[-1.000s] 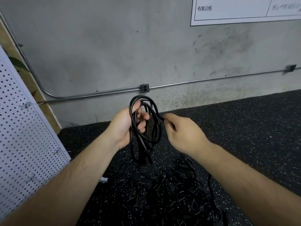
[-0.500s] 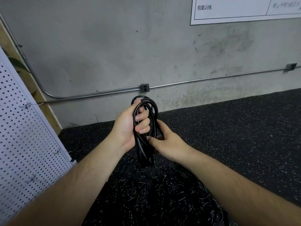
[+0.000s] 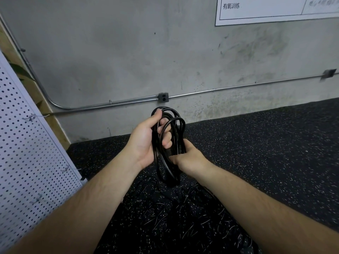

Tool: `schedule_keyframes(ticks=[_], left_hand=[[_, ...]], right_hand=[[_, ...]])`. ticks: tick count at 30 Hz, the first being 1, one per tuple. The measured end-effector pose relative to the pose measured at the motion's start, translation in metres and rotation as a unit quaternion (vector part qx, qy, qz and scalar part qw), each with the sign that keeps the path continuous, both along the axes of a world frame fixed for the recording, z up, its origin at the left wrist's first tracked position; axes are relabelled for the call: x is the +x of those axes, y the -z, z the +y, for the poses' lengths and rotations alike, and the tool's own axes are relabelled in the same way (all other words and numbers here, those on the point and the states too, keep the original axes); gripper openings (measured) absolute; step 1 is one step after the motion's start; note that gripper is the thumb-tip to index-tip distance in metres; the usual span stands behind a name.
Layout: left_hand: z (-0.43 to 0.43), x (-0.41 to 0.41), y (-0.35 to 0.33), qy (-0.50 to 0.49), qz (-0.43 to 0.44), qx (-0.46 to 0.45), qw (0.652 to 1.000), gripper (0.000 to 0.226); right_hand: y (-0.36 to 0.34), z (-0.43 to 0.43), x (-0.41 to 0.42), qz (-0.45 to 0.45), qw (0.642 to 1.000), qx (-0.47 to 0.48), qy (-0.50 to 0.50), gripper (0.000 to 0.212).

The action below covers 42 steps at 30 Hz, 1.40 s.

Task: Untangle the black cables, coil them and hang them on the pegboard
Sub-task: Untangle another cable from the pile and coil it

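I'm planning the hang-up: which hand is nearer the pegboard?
Left. The left hand grips the cable coil on the side toward the pegboard; the right hand pinches the coil's lower part, farther right.

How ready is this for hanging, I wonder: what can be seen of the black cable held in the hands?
The cable is black, smooth and slightly glossy, like rubber-sheathed cord. It is wound into several long loops and held upright above the speckled floor. The left hand grips its upper half, fingers curled through the loops. The right hand pinches the strands lower down. The bottom loops hang free beneath both hands. Its ends cannot be made out.
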<state>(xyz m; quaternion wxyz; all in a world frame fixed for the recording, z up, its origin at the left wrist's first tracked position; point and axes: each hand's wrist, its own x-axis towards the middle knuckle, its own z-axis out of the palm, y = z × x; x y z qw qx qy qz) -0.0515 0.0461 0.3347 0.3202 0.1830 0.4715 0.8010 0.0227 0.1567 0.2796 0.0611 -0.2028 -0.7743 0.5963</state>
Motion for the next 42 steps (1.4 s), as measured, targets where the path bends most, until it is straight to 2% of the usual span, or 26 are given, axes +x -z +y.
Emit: schedule_keyframes(ticks=[4, 6, 9, 11, 14, 17, 19, 21, 24, 26, 30, 32, 35, 38, 42], left_hand=[[-0.002, -0.001, 0.000, 0.001, 0.007, -0.037, 0.999, 0.038], [-0.003, -0.001, 0.000, 0.026, 0.017, -0.039, 0.999, 0.037], [-0.006, -0.005, 0.003, 0.089, 0.103, -0.056, 0.989, 0.041], [-0.005, -0.007, 0.004, 0.094, 0.171, -0.094, 0.976, 0.041], [0.002, -0.002, 0.002, -0.001, 0.206, -0.150, 0.967, 0.023], [0.008, -0.005, 0.007, -0.142, 0.235, -0.222, 0.935, 0.010], [0.010, -0.009, 0.012, -0.193, 0.250, -0.248, 0.916, 0.018], [0.011, -0.010, 0.014, -0.220, 0.246, -0.235, 0.914, 0.019], [0.015, -0.008, 0.014, -0.240, 0.192, -0.167, 0.937, 0.009], [0.015, -0.007, 0.011, -0.247, 0.169, -0.130, 0.945, 0.014], [0.009, -0.010, 0.003, -0.250, 0.099, -0.039, 0.962, 0.024], [0.007, -0.010, 0.000, -0.251, 0.083, -0.020, 0.964, 0.022], [0.007, -0.015, 0.004, -0.237, 0.101, -0.074, 0.963, 0.018], [0.004, -0.018, 0.008, -0.187, 0.137, -0.152, 0.961, 0.020], [0.004, -0.010, 0.013, -0.091, 0.201, -0.245, 0.944, 0.015]], right_hand=[[0.000, 0.007, -0.002, -0.053, 0.985, 0.162, -0.022, 0.057], [-0.003, 0.011, -0.001, -0.074, 0.968, 0.238, -0.018, 0.054], [-0.008, 0.018, 0.002, -0.096, 0.951, 0.294, -0.010, 0.045], [-0.009, 0.022, 0.005, -0.096, 0.946, 0.309, 0.000, 0.042], [-0.009, 0.025, 0.007, -0.083, 0.943, 0.323, 0.016, 0.040], [-0.007, 0.023, 0.010, -0.067, 0.933, 0.353, 0.027, 0.042], [-0.006, 0.021, 0.011, -0.056, 0.924, 0.378, 0.037, 0.047], [-0.004, 0.016, 0.010, -0.042, 0.918, 0.391, 0.050, 0.047], [0.004, 0.003, 0.012, -0.021, 0.922, 0.384, 0.036, 0.045], [0.010, -0.008, 0.015, 0.011, 0.934, 0.356, 0.016, 0.045], [0.013, -0.014, 0.014, 0.048, 0.971, 0.233, -0.030, 0.046], [0.012, -0.013, 0.014, 0.053, 0.983, 0.174, -0.039, 0.046], [0.011, -0.009, 0.016, 0.037, 0.980, 0.186, -0.051, 0.054], [0.002, 0.002, 0.017, 0.032, 0.985, 0.158, -0.058, 0.047], [-0.019, 0.015, 0.015, 0.090, 0.986, 0.141, -0.027, 0.072]])
